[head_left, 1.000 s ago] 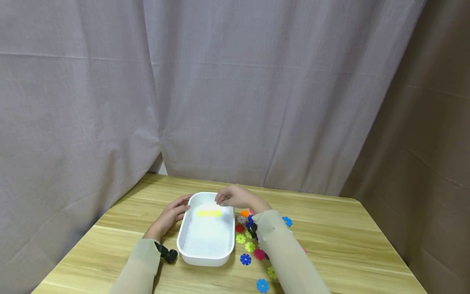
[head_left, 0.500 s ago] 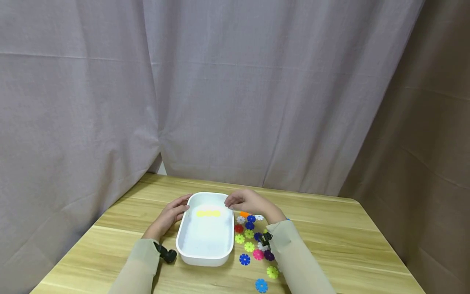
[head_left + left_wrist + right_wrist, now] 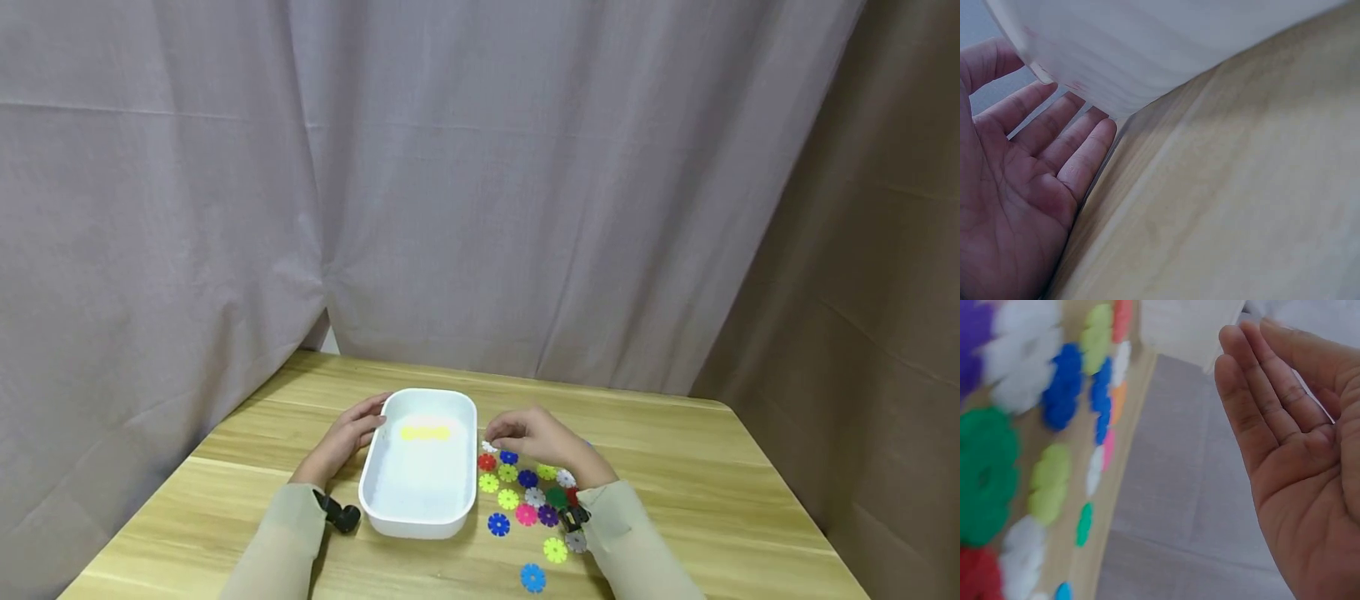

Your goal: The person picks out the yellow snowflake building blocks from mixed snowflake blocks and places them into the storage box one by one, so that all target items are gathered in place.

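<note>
My left hand (image 3: 347, 435) rests against the left side of a white rectangular tray (image 3: 418, 530). In the left wrist view, its fingers are fairly straight, their tips at the tray's outer wall. Inside the tray, toward the far end, lies a row of bright yellow disc pieces (image 3: 425, 433), washed out by glare. To the right of the tray, my right hand (image 3: 536, 437) hovers over the far part of the scattered notched plastic discs. A white disc (image 3: 490, 447) lies just under its fingertips. In the right wrist view, nothing shows between the thumb and the extended fingers.
Several loose discs spread along the tray's right side, among them a red disc (image 3: 487, 462), a pink disc (image 3: 527, 514) and a light blue disc (image 3: 533, 577) nearest me. The wooden table (image 3: 720, 500) ends at a grey curtain (image 3: 450, 208) behind.
My right hand has moved from above the tray's far right corner rightward and a little nearer, to over the loose discs. The left hand stays at the tray's left side.
</note>
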Motion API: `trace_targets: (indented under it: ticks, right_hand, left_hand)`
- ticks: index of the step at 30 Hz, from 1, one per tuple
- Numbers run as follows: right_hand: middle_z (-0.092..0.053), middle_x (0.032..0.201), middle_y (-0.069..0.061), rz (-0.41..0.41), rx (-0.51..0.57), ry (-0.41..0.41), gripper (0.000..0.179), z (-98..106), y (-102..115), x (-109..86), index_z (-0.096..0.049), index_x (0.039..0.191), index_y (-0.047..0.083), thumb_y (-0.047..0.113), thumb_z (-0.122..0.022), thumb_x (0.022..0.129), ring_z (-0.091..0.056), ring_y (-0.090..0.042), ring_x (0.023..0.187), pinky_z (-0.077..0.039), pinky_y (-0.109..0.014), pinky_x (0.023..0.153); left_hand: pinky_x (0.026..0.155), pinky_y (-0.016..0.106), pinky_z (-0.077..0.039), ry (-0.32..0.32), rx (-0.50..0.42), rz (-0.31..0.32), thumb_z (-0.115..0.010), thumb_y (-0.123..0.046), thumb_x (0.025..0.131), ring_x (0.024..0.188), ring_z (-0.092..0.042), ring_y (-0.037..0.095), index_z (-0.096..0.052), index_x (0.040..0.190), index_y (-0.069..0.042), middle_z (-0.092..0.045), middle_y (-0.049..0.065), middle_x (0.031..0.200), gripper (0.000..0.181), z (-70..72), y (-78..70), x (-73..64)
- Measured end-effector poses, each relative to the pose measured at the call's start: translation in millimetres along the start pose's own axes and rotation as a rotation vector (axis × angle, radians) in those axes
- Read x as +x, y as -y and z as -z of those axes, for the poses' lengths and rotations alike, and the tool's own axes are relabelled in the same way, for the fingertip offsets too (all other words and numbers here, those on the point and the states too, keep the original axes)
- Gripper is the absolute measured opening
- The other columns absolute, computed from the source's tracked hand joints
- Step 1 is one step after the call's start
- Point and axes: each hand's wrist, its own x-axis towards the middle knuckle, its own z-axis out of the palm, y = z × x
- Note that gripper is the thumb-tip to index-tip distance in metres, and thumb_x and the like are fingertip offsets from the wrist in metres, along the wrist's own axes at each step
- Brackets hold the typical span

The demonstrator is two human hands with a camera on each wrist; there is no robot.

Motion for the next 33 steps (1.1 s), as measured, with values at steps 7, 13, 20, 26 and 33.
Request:
trace_targets:
  ticks: [7,13,20,26,33]
  right_hand:
    - [-0.074,0.108,-0.004,-0.099,-0.084,0.055,0.018,-6.1,-23.0,-20.2,-0.074,0.113,0.01,0.012,-0.068,0.097,-0.069,-0.013,0.097,-0.058,-0.027,0.082]
    - [-0.072,0.109,0.001,-0.14,-0.138,0.084,0.018,-9.0,-30.5,-24.5,-0.074,0.112,0.014,0.011,-0.072,0.094,-0.068,-0.016,0.101,-0.058,-0.028,0.084]
    - [-0.072,0.106,0.003,-0.129,-0.203,0.083,0.022,-13.8,-32.3,-23.7,-0.073,0.112,0.014,0.011,-0.075,0.091,-0.066,-0.011,0.093,-0.057,-0.024,0.079]
    - [-0.07,0.106,0.003,-0.124,-0.251,0.073,0.021,-14.5,-31.6,-23.9,-0.073,0.111,0.013,0.01,-0.076,0.09,-0.066,-0.014,0.094,-0.056,-0.024,0.08]
    - [-0.069,0.104,0.0,-0.095,-0.288,0.068,0.02,-16.3,-28.1,-25.2,-0.074,0.11,0.01,0.008,-0.075,0.09,-0.064,-0.015,0.091,-0.056,-0.023,0.078]
  left_hand:
    - [0.1,0.031,-0.052,0.005,0.004,0.007,-0.055,-0.012,0.101,0.134,-0.049,0.036,-0.041,0.153,-0.006,-0.044,0.022,0.151,0.054,1.4,2.1,-1.2]
    - [0.099,0.03,-0.052,-0.002,0.021,-0.005,-0.054,-0.013,0.101,0.134,-0.048,0.036,-0.041,0.153,-0.007,-0.044,0.022,0.151,0.054,4.2,2.1,-2.0]
    - [0.1,0.031,-0.052,-0.014,0.018,0.001,-0.056,-0.014,0.101,0.133,-0.05,0.035,-0.043,0.152,-0.008,-0.046,0.02,0.151,0.053,5.9,2.1,-3.9]
    - [0.099,0.031,-0.052,-0.014,0.016,0.0,-0.057,-0.015,0.1,0.133,-0.05,0.034,-0.044,0.152,-0.009,-0.046,0.02,0.151,0.054,5.6,2.3,-2.6]
    - [0.101,0.032,-0.051,-0.011,0.031,0.007,-0.054,-0.015,0.102,0.134,-0.049,0.034,-0.042,0.153,-0.01,-0.045,0.019,0.152,0.053,4.8,0.7,-4.0]
